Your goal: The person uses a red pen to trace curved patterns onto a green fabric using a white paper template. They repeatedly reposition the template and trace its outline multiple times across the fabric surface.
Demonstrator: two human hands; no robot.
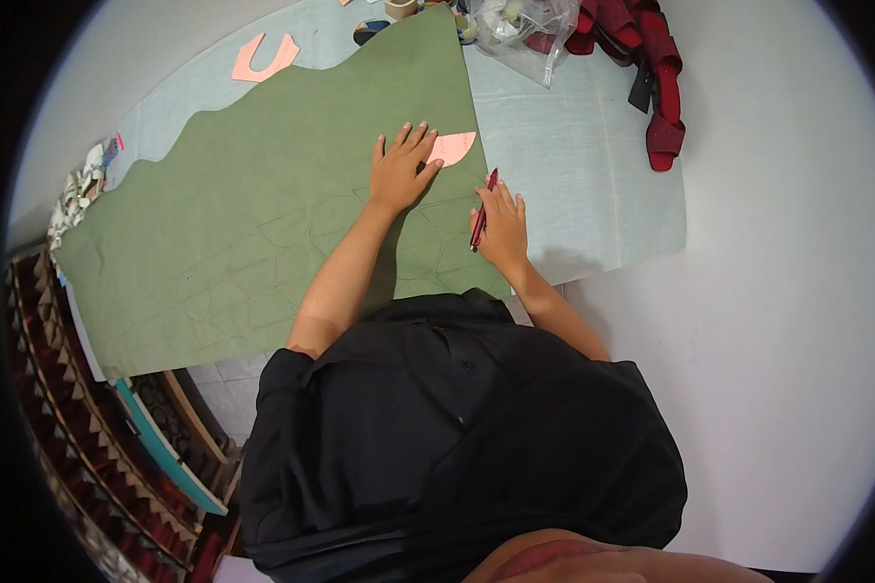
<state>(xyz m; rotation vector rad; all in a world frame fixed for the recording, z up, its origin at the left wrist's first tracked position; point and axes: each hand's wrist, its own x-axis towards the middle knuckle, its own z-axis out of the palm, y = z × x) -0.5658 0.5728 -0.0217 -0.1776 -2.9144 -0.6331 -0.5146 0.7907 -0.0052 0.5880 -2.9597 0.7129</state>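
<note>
- One green sheet (262, 214) spread on the tabletop (593, 175); faint traced outlines on it, count unreadable.
- Two pink templates: one loose (262, 58) at far left edge, one (454, 148) on the sheet, partly hidden by fingers.
- Left hand (399, 170) flat, grip open, pressing that template.
- Right hand (501, 225) closed on one red pen (483, 209).
- Red straps (651, 68) and clear bag (525, 29) far right, cut off at top.
</note>
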